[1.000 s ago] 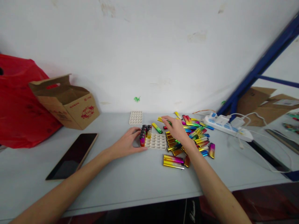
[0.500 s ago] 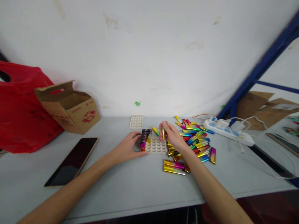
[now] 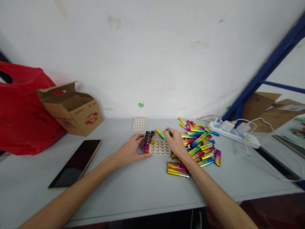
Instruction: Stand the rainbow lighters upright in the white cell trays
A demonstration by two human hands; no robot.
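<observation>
A white tray of small holes (image 3: 160, 147) lies on the table, with several upright lighters (image 3: 147, 141) with black tops standing in its left end. My left hand (image 3: 131, 149) grips that end, thumb at the near corner and fingers at the far side. My right hand (image 3: 175, 140) is closed around a green lighter (image 3: 169, 131) above the tray's right edge; most of the lighter is hidden by the fingers. A yellow-green lighter (image 3: 160, 134) lies just behind the tray. To the right is a heap of shiny multicoloured lighters (image 3: 202, 144), partly under my right wrist.
Against the wall lies a second white holed tray (image 3: 139, 123). On the left are a dark phone-like tablet (image 3: 75, 163), an open cardboard box (image 3: 83, 116) and a red bag (image 3: 23, 108). A white power strip (image 3: 233, 133) with cables is at the right, beside a blue frame (image 3: 262, 70).
My right hand has turned over, back of the hand now up, and moved slightly right and down with the lighter. My left hand stays at the tray's end.
</observation>
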